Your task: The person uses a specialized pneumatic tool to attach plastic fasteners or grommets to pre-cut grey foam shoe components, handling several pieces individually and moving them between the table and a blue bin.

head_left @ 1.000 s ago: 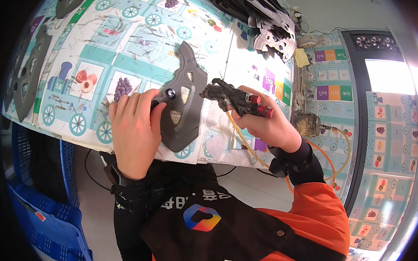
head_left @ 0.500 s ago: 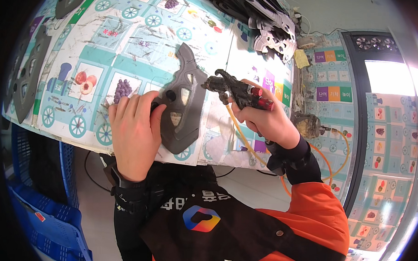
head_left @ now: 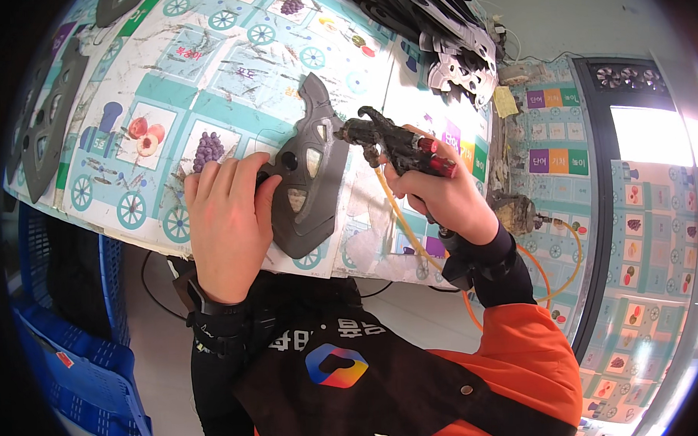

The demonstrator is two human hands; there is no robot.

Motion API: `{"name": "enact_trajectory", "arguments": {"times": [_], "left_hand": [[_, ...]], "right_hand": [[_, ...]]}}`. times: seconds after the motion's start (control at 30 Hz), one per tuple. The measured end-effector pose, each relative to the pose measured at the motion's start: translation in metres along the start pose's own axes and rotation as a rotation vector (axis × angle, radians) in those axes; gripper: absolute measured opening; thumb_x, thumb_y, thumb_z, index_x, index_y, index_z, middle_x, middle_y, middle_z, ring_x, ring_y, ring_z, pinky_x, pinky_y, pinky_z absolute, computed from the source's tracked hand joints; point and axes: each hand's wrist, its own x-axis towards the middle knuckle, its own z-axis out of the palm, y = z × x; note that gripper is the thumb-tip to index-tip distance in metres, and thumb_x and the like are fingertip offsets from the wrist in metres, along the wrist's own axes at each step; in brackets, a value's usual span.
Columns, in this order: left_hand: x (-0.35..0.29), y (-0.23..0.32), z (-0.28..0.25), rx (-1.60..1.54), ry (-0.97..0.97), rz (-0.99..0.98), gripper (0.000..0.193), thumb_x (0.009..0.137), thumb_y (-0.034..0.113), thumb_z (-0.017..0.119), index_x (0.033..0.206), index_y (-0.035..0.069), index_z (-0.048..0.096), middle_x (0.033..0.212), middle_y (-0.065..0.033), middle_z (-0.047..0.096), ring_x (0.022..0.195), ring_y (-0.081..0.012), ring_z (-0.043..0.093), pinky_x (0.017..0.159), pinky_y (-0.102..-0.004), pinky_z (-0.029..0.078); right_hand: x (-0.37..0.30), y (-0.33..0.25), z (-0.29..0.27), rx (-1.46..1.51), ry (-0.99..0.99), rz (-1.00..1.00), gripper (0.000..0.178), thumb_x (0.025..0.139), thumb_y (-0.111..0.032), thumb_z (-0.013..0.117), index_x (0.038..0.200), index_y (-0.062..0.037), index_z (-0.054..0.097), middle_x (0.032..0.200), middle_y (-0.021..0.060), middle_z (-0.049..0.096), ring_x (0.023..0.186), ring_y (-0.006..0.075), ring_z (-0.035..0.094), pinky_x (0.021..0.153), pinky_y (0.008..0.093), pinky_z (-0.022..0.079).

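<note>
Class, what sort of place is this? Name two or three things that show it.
Probably a workshop: the right hand holds a grimy, spray-gun-like tool with a yellow hose beneath; a grey part lies on a stained table; more parts are heaped at its far side.

Workshop — spray gun [head_left: 396, 143], stained bench [head_left: 233, 103]

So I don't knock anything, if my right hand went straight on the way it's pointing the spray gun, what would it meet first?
Led by the spray gun, your right hand would likely meet the grey panel first, at its right edge; height is unclear, so it might pass over.
</note>
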Motion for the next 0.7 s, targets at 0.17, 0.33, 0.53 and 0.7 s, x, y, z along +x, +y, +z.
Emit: {"name": "enact_trajectory", "arguments": {"times": [0.17,0.33,0.53,0.7], "left_hand": [[0.000,0.001,-0.001,-0.008,0.006,-0.002,0.026,0.097,0.014,0.077,0.122,0.008,0.071,0.100,-0.0092,0.070,0.097,-0.0331,0.062,0.089,-0.0459,0.044],[0.000,0.000,0.000,-0.004,0.010,0.005,0.025,0.097,0.013,0.077,0.121,0.008,0.071,0.101,-0.0098,0.070,0.097,-0.0333,0.062,0.089,-0.0457,0.044],[0.000,-0.001,0.001,-0.008,0.015,0.012,0.026,0.097,0.013,0.077,0.122,0.008,0.070,0.100,-0.0091,0.069,0.096,-0.0325,0.062,0.089,-0.0451,0.044],[0.000,-0.001,0.002,-0.011,0.021,0.020,0.027,0.097,0.012,0.077,0.122,0.008,0.070,0.100,-0.0086,0.069,0.095,-0.0322,0.062,0.088,-0.0448,0.044]], "right_hand": [[0.001,-0.004,0.002,-0.026,-0.015,0.048,0.032,0.094,-0.003,0.074,0.124,0.0023,0.064,0.092,0.0001,0.066,0.081,0.0052,0.054,0.072,0.0261,0.048],[0.001,-0.003,0.002,-0.038,0.008,0.033,0.038,0.093,-0.003,0.074,0.129,0.0032,0.064,0.093,0.0004,0.066,0.080,0.0054,0.054,0.072,0.0257,0.048],[-0.004,-0.001,0.001,-0.101,-0.014,0.038,0.045,0.092,-0.003,0.074,0.135,0.0050,0.062,0.097,0.0034,0.069,0.084,0.0065,0.056,0.078,0.0267,0.050],[-0.009,0.007,0.000,-0.062,-0.007,0.044,0.041,0.092,-0.004,0.073,0.132,0.0025,0.064,0.097,0.0034,0.069,0.084,0.0073,0.055,0.078,0.0265,0.049]]}}
